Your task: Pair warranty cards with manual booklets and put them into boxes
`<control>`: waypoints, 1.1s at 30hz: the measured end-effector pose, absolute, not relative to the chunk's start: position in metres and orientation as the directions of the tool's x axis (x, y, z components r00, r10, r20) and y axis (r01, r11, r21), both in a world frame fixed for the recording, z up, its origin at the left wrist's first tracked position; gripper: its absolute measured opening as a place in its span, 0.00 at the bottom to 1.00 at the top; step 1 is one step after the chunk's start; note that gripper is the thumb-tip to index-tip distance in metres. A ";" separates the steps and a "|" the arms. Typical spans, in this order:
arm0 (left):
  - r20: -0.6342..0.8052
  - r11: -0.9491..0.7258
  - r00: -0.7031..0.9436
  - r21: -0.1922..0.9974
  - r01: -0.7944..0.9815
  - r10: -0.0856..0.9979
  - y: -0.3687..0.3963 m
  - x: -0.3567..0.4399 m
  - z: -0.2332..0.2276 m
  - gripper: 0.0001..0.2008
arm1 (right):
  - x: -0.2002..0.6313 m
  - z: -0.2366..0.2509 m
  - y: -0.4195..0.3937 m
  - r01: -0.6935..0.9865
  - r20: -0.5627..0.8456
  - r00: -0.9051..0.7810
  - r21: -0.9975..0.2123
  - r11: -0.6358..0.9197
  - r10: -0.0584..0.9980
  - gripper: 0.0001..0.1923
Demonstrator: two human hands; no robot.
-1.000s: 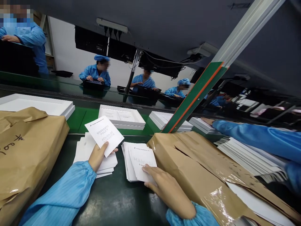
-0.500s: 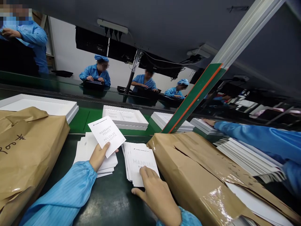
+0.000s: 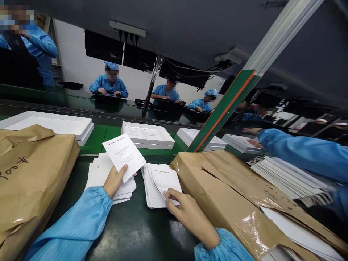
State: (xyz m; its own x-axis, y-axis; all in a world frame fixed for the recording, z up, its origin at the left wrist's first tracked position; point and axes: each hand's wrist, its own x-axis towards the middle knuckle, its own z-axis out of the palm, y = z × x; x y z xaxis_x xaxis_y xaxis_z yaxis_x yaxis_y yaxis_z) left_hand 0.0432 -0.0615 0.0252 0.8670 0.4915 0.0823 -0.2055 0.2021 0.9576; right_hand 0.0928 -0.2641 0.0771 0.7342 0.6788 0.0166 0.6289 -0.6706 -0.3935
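My left hand [image 3: 114, 181] holds up a white warranty policy leaflet [image 3: 123, 157] above a stack of the same leaflets [image 3: 101, 174] on the dark bench. My right hand [image 3: 185, 212] pinches the near corner of the top manual booklet [image 3: 166, 180], which curls upward off the manual stack [image 3: 153, 188]. Both my sleeves are blue. The two stacks lie side by side between two brown paper parcels.
A brown paper parcel [image 3: 29, 174] lies at left, a torn one [image 3: 233, 192] at right with white sheets beside it. White trays [image 3: 148, 135] ride the green conveyor [image 3: 94, 139] beyond. A co-worker's blue sleeve [image 3: 299, 154] reaches over a tray at right. Other people work across the line.
My right hand slid back toward me on the manual stack and now lifts the top booklet's corner. The trays on the conveyor drifted right. My left hand kept the leaflet up.
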 end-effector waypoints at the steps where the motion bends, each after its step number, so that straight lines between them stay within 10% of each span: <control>1: 0.085 0.199 0.867 0.958 -0.206 0.492 -0.062 0.043 0.025 0.19 | 0.096 0.078 -0.266 0.621 0.019 0.729 -0.441 -0.649 0.684 0.07; 7: 0.094 0.181 0.866 0.962 -0.207 0.492 -0.061 0.044 0.023 0.19 | 0.104 0.075 -0.269 0.508 -0.067 0.690 -0.664 -0.548 0.721 0.11; 16: 0.088 0.170 0.858 0.965 -0.199 0.506 -0.061 0.044 0.024 0.19 | 0.063 0.058 -0.254 0.715 0.147 0.699 -0.130 -0.687 0.700 0.08; 27: 0.061 0.236 0.871 0.951 -0.199 0.488 -0.062 0.044 0.025 0.20 | 0.117 0.084 -0.272 0.554 0.083 0.740 -0.638 -0.535 0.668 0.07; 33: 0.028 0.249 0.805 0.944 -0.216 0.593 -0.057 0.048 0.017 0.18 | 0.127 0.097 -0.255 0.614 0.521 0.788 -0.627 -0.480 0.328 0.07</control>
State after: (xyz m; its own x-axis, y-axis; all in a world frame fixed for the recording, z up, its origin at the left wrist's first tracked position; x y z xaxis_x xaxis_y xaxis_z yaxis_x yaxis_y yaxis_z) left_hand 0.0483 -0.0573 0.0170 0.8046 0.5932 0.0279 -0.2161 0.2487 0.9442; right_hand 0.1266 -0.2550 0.0972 0.7880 0.3279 0.5211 0.6141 -0.4800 -0.6265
